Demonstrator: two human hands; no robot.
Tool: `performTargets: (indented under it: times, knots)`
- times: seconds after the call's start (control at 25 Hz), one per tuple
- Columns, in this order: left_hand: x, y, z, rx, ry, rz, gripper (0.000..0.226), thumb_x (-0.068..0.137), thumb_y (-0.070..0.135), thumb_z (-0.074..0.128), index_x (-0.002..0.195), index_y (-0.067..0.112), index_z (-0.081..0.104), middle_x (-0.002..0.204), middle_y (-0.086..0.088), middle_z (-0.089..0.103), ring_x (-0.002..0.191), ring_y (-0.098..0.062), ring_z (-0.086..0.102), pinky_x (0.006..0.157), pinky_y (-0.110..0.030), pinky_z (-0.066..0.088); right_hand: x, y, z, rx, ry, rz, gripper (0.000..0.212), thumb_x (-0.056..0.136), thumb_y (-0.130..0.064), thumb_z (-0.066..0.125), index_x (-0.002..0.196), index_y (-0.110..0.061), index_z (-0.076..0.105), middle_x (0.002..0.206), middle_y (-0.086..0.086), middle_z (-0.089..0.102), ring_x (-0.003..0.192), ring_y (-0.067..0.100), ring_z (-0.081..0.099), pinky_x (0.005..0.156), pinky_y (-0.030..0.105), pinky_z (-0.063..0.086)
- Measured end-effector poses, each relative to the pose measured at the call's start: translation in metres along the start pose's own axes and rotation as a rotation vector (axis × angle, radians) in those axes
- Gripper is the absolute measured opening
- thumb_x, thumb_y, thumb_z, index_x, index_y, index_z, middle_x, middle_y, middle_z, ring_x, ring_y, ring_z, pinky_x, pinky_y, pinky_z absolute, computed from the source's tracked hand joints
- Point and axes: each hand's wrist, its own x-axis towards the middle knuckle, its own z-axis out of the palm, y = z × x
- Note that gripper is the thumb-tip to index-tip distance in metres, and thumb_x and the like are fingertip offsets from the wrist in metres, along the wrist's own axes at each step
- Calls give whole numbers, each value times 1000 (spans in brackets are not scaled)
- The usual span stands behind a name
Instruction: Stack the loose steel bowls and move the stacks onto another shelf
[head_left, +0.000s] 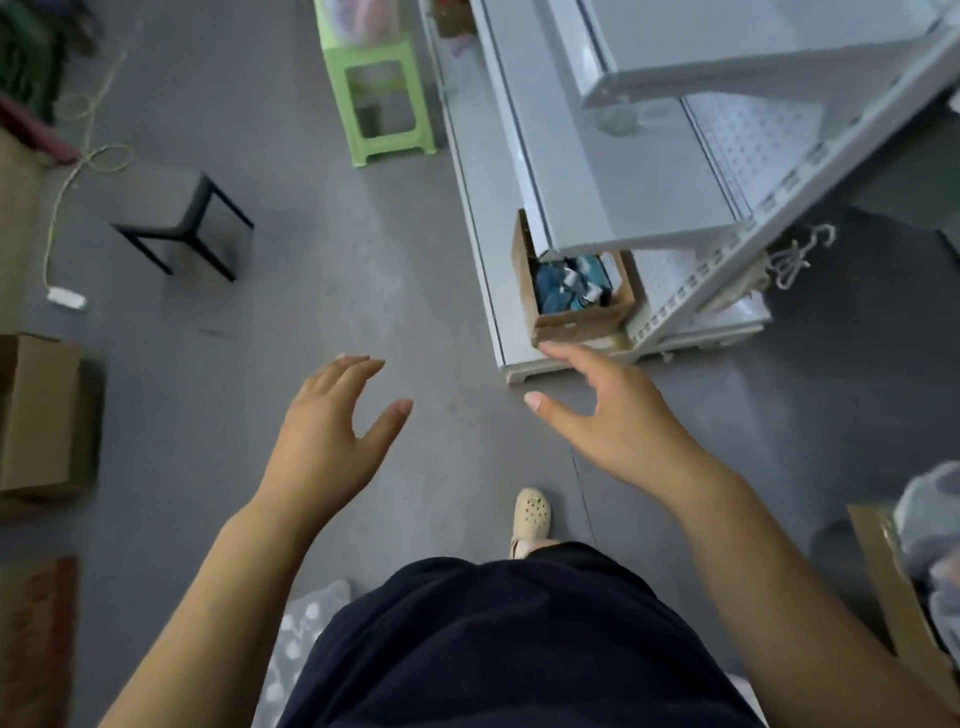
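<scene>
No steel bowl shows in the head view. My left hand (332, 421) hangs in front of me over the grey floor, fingers spread and relaxed, holding nothing. My right hand (608, 410) is also spread and holds nothing, its fingertips in line with the near corner of a white metal shelf unit (623, 171). The shelf unit runs away to the upper right with bare white shelves on several levels. On its bottom shelf sits a brown cardboard box (582, 306) with blue items inside.
A green plastic stool (382, 101) stands by the shelf's far end and a grey stool with black legs (176, 213) stands at left. A cardboard box (44, 415) is at the left edge. Another box with plastic wrap (914, 571) is at right. A cord (78, 156) trails on the floor.
</scene>
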Motion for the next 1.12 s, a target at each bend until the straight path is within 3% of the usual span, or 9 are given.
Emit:
performTargets:
  times: [0.24,0.52,0.6,0.8,1.0,1.12]
  knots:
    - [60,38,3,-137,166,-127,56,97,48,60,146,22,51,153,6,48,151,-12,29,116,-28,21,92,-6,-36,-157,-167,-92,62,95,-46,70,151,-32,49,155,-15,50,144,4,43,121,34,36]
    - [133,0,-52,-167,266,-129,57,96,51,59,146,26,50,154,11,46,151,-6,25,113,-22,20,199,-78,-10,-151,-271,-159,58,97,-47,67,150,-36,49,142,-25,48,127,-10,40,110,19,32]
    - [169,-26,-85,-121,284,-96,58,97,52,58,147,26,49,154,10,45,151,-8,26,113,-22,20,232,-109,4,-118,-229,-163,57,97,-46,67,150,-36,49,147,-20,50,131,-6,42,105,15,29]
    - [257,-87,-175,-18,268,23,62,96,53,59,148,22,49,153,7,48,148,-14,33,117,-31,28,303,-184,26,14,-85,-95,62,96,-48,69,152,-38,45,156,-15,46,146,9,41,106,22,32]
    - [355,-97,-221,-21,228,172,61,94,49,62,145,18,52,150,2,52,143,-19,42,115,-36,34,354,-220,9,104,134,-36,63,96,-47,69,153,-39,43,156,-15,46,144,4,41,113,24,34]
    - [422,-71,-223,-49,180,277,58,95,48,61,144,18,52,150,1,52,142,-20,43,113,-35,34,372,-219,-22,135,285,11,60,96,-42,70,151,-36,47,143,-26,47,130,-9,39,116,23,34]
